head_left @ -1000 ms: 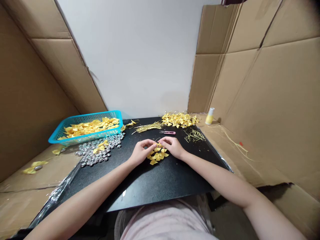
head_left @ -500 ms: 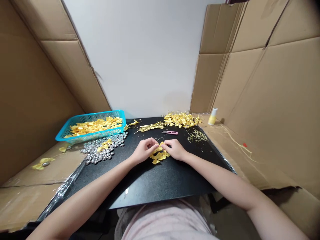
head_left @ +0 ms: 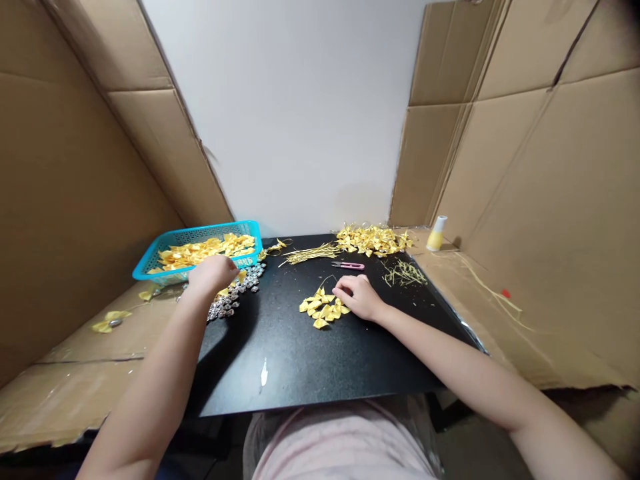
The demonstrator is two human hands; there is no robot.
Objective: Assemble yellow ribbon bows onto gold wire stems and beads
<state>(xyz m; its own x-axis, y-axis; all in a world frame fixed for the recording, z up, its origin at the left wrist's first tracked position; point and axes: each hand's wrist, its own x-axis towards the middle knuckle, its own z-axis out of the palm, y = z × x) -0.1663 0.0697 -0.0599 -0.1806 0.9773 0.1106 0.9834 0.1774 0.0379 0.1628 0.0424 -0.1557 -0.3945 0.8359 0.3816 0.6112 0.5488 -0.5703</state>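
My left hand (head_left: 213, 273) reaches out over the heap of silver beads (head_left: 233, 297) at the left of the black table (head_left: 300, 360); its fingers are curled downward and I cannot see whether they hold anything. My right hand (head_left: 357, 295) rests on the table at the right edge of a small pile of yellow ribbon bows (head_left: 323, 309), fingers bent and pinched at a bow. A thin gold wire rises from that pile.
A turquoise basket (head_left: 200, 235) of yellow bows stands back left. Gold wire pieces (head_left: 310, 253), pink snips (head_left: 350, 265), another heap of bows (head_left: 373, 239), wire offcuts (head_left: 403, 272) and a yellow thread spool (head_left: 437, 233) lie at the back. Cardboard walls enclose both sides.
My left hand left the small bow pile and swung left to the silver beads. My right hand stayed by the pile. The view shifted slightly.
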